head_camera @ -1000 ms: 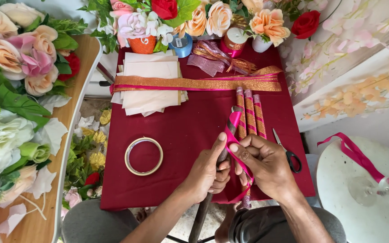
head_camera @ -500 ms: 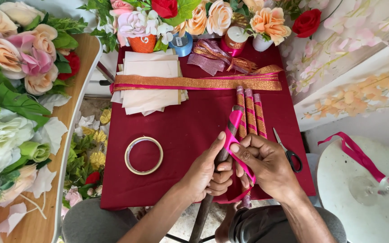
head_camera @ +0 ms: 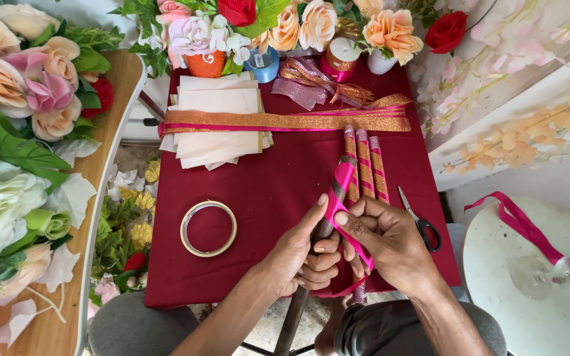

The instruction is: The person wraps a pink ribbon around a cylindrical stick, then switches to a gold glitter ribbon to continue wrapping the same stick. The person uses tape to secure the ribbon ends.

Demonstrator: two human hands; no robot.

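A: Hands' state, stick's place?
B: Left hand [head_camera: 298, 258] gripped stick [head_camera: 324, 227] steady, just left of scissors [head_camera: 420, 221]; right hand [head_camera: 390, 240] pinched pink ribbon [head_camera: 344, 198] taut, so wrap lay flat.

Head camera (only view) looks steeply down, seemingly close.

A small table [head_camera: 232, 277] draped in dark red cloth stands at the centre of a crowded workspace lit by soft daylight. To its left runs a curved wooden counter [head_camera: 110, 165] heaped with artificial flowers [head_camera: 14, 79]. To its right sits a round white table [head_camera: 522, 290], and behind that a panel printed with pale blossoms [head_camera: 529, 86]. Loose petals litter the floor [head_camera: 126, 211] between table and counter.
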